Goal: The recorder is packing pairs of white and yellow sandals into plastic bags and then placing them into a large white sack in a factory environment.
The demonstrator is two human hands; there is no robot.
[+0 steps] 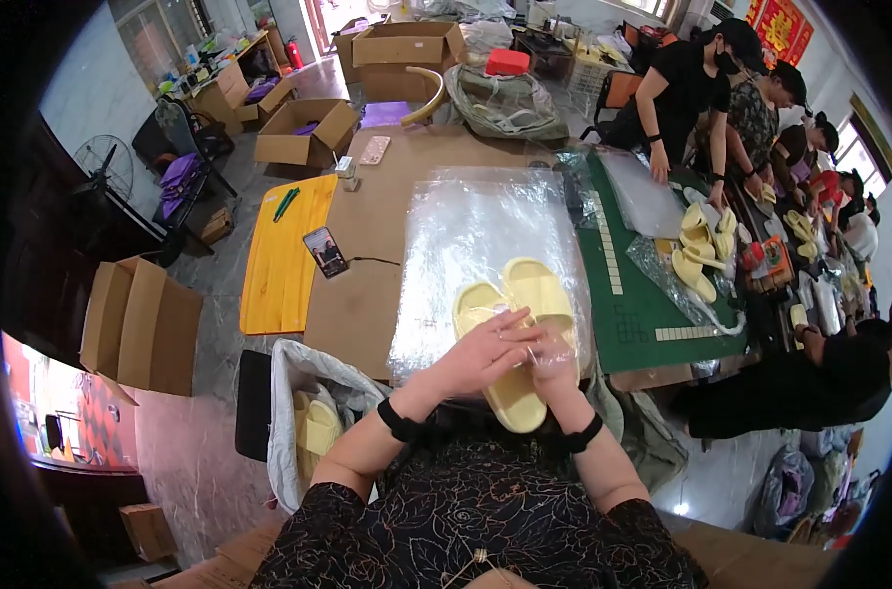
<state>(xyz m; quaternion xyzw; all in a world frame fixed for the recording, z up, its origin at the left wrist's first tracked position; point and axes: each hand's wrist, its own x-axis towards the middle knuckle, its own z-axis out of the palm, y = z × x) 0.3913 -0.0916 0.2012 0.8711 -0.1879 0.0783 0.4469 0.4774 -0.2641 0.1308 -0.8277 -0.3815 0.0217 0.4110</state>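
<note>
Over near end of clear plastic sheets (485,216): pair of pale yellow slippers (539,285). Above sheets' near middle: left hand (482,352), fingers stretched across slippers. Above sheets' near right: right hand (556,361), blurred, bunched. Can't tell whether gripping or only touching. Probably light, soft, bendy, not fragile, perhaps slippery. Best held by sole edges or straps.

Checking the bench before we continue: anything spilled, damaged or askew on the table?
No spill or damage shows around the yellow slippers. Only the phone looks slightly askew, sitting slanted at the yellow board's edge.
</note>
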